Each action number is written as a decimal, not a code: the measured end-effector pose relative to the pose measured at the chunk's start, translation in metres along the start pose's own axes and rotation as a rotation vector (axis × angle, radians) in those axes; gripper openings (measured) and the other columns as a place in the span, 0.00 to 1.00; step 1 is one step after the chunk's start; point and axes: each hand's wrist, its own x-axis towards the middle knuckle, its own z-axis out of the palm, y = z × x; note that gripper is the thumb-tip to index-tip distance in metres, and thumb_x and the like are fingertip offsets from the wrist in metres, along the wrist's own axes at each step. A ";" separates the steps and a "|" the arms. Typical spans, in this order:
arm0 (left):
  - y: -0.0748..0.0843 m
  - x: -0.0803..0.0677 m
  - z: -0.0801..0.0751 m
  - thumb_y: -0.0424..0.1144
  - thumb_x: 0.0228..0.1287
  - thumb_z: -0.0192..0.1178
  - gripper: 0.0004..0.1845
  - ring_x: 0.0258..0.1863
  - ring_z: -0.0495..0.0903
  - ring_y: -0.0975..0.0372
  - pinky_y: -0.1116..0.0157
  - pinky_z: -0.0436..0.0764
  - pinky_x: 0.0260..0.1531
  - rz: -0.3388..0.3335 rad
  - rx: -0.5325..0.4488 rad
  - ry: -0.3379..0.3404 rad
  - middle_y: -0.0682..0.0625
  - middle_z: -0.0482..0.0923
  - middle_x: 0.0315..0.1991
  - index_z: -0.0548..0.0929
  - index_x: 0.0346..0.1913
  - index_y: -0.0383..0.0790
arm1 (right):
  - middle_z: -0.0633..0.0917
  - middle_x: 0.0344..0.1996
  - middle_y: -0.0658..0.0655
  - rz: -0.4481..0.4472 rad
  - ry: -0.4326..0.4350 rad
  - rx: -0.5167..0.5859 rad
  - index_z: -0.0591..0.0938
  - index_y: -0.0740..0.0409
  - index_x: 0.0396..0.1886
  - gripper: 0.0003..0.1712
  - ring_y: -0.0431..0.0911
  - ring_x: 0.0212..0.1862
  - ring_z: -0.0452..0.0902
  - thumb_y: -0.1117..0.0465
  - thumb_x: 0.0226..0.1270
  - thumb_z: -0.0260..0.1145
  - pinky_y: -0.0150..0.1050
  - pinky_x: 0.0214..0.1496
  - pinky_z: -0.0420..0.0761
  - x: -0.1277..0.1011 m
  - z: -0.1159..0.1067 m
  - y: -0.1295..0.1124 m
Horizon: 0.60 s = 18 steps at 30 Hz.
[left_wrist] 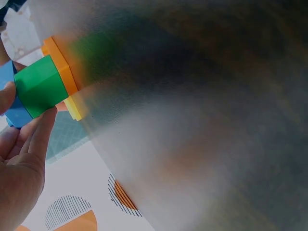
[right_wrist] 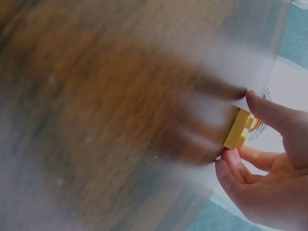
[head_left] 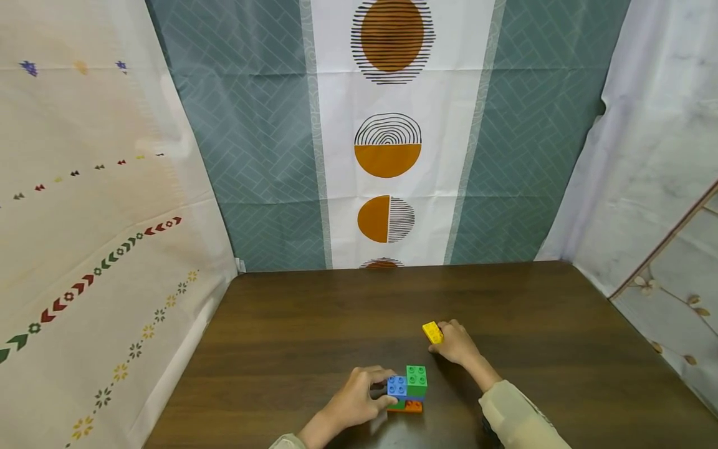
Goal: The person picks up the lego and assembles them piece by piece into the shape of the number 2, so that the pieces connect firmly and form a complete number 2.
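A small stack of toy bricks stands near the table's front edge: a green brick and a blue brick on top, an orange brick underneath. My left hand grips the stack from the left, fingers on the blue brick. In the left wrist view the green brick and orange brick show beside my fingers. My right hand pinches a flat yellow brick lying on the table just behind the stack. The right wrist view shows that yellow brick between thumb and fingers.
The dark wooden table is walled by patterned cloth: teal and white with orange circles at the back, cream on the left, white on the right.
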 end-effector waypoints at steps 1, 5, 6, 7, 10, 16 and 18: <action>0.000 0.000 0.000 0.33 0.58 0.69 0.13 0.41 0.81 0.72 0.71 0.84 0.44 -0.002 0.000 -0.001 0.50 0.85 0.38 0.84 0.46 0.37 | 0.77 0.49 0.70 -0.001 0.000 -0.002 0.73 0.76 0.59 0.36 0.57 0.46 0.74 0.59 0.56 0.74 0.55 0.52 0.79 0.000 0.000 0.000; 0.000 0.000 0.001 0.34 0.58 0.69 0.13 0.41 0.81 0.71 0.70 0.84 0.44 -0.008 0.004 -0.002 0.50 0.86 0.40 0.84 0.46 0.37 | 0.77 0.47 0.69 -0.003 0.001 -0.015 0.74 0.75 0.59 0.36 0.56 0.44 0.73 0.59 0.55 0.75 0.54 0.50 0.79 -0.001 0.000 0.000; 0.000 0.000 0.001 0.34 0.58 0.69 0.13 0.42 0.81 0.71 0.70 0.84 0.45 -0.010 0.005 -0.002 0.50 0.86 0.40 0.84 0.47 0.37 | 0.77 0.47 0.68 -0.002 0.002 -0.019 0.74 0.75 0.58 0.36 0.55 0.44 0.73 0.59 0.55 0.75 0.54 0.50 0.79 0.000 0.000 0.000; 0.000 0.000 0.001 0.34 0.58 0.69 0.13 0.42 0.81 0.71 0.70 0.84 0.45 -0.012 0.003 -0.002 0.50 0.86 0.40 0.84 0.47 0.37 | 0.78 0.47 0.68 -0.001 0.003 -0.021 0.75 0.75 0.58 0.35 0.55 0.43 0.74 0.59 0.55 0.75 0.54 0.50 0.79 0.000 0.000 0.000; -0.001 0.000 0.001 0.34 0.58 0.69 0.14 0.43 0.82 0.70 0.69 0.84 0.45 -0.013 0.003 0.003 0.49 0.86 0.41 0.84 0.47 0.36 | 0.78 0.46 0.67 -0.003 0.005 -0.019 0.76 0.74 0.57 0.32 0.54 0.42 0.74 0.61 0.56 0.74 0.52 0.48 0.79 -0.001 0.000 0.000; -0.001 0.000 0.002 0.34 0.58 0.69 0.14 0.42 0.82 0.71 0.68 0.84 0.46 -0.021 -0.002 0.010 0.50 0.86 0.40 0.84 0.47 0.37 | 0.79 0.43 0.66 -0.015 0.028 0.021 0.78 0.73 0.55 0.28 0.52 0.39 0.74 0.65 0.55 0.73 0.49 0.43 0.78 -0.003 0.001 0.002; -0.001 0.000 0.002 0.34 0.58 0.69 0.13 0.41 0.82 0.71 0.68 0.84 0.46 -0.023 -0.003 0.009 0.50 0.86 0.40 0.84 0.47 0.37 | 0.80 0.43 0.67 -0.016 0.034 0.040 0.78 0.73 0.54 0.27 0.52 0.39 0.75 0.65 0.55 0.73 0.48 0.43 0.78 -0.003 0.002 0.003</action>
